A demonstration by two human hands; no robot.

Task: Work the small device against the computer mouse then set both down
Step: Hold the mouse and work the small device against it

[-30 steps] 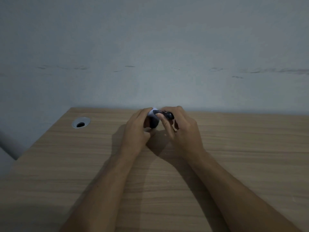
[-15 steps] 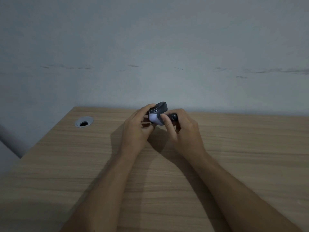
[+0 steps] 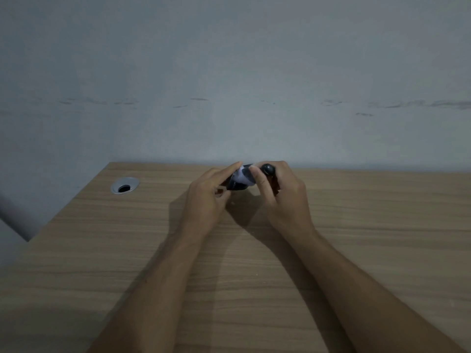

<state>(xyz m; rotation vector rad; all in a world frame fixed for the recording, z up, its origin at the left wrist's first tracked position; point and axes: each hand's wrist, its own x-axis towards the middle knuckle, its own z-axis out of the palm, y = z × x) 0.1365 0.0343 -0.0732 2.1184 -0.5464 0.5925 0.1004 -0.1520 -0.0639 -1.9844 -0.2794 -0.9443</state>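
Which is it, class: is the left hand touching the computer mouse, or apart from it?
Touching. The head view shows the left hand wrapped around the computer mouse, its fingers lying on the shell with no gap.

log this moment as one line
left hand: holds computer mouse | right hand: holds small device against it | over desk | not set down

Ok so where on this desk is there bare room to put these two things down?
Bare wood lies right of the right hand and between the cable hole and the left hand. The space between the forearms is tight.
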